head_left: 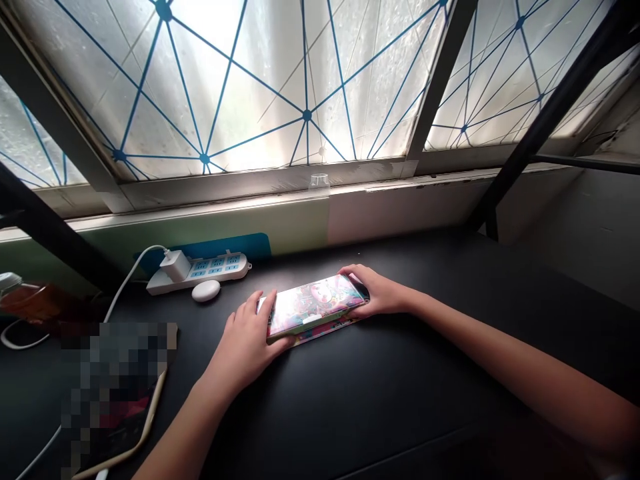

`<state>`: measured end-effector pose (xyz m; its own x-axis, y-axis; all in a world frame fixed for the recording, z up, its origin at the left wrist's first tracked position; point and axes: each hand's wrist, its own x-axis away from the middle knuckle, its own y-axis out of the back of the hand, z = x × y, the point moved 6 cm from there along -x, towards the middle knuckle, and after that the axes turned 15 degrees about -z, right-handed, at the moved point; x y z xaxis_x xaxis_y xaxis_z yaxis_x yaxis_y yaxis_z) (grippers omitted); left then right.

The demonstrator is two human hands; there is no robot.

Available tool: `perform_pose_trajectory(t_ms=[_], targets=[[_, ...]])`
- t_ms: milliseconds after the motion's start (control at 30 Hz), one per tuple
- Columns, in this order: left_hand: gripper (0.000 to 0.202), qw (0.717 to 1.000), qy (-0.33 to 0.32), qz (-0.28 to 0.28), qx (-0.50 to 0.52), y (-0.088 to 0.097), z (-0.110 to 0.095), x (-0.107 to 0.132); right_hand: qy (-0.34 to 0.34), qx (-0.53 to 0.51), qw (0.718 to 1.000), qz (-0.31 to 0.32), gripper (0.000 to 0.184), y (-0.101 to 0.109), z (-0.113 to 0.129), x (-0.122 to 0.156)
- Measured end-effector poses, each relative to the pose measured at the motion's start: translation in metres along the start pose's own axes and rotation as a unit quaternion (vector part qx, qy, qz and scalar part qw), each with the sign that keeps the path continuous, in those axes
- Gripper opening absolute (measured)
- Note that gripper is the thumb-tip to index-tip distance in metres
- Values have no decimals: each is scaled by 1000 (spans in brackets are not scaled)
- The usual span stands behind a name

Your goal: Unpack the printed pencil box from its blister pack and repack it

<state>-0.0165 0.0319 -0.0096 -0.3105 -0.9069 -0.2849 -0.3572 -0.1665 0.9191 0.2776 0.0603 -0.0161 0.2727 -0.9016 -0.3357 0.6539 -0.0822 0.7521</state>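
A colourful printed flat box, like a pencil case (316, 301), lies on the black desk in front of me. Its top has a glossy cartoon picture, and a green edge shows along the near side. My left hand (253, 333) grips its left end, with the thumb along the near edge and the fingers over the far side. My right hand (373, 288) holds the right end between thumb and fingers. Beneath the near edge another printed layer shows; I cannot tell whether it is part of the same box.
A white power strip (223, 268) with a charger (175, 265) plugged in lies by the back wall. A small white oval case (206, 291) is in front of it. A tablet (160, 393), partly blurred out, lies at left, near an orange-brown bottle (40, 305). Black metal posts frame the desk.
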Motion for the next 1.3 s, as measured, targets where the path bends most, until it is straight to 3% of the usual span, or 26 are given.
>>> perform_pose_trajectory(t_ms=[300,600,800,933,1100,1167,1300], targets=[[86,1000,18,20,6,-3,2,0,49,23,999,-1,98,-9,4,-4],[85,995,1,24,93,3,15,-8,88,-8,996,26,93,-5,6,10],[78,990,-3,-13,138,4,22,-12,93,-30,993,72,106,0,9,14],[77,983,42,-31,175,5,24,-13,71,-47,993,88,108,4,8,17],[73,949,151,-77,266,16,35,-14,73,-121,990,-14,71,16,7,13],[69,924,174,-78,332,19,37,-14,56,-135,986,-75,56,22,4,11],[71,860,182,-45,475,22,31,-14,-26,-146,971,-186,44,34,-6,8]])
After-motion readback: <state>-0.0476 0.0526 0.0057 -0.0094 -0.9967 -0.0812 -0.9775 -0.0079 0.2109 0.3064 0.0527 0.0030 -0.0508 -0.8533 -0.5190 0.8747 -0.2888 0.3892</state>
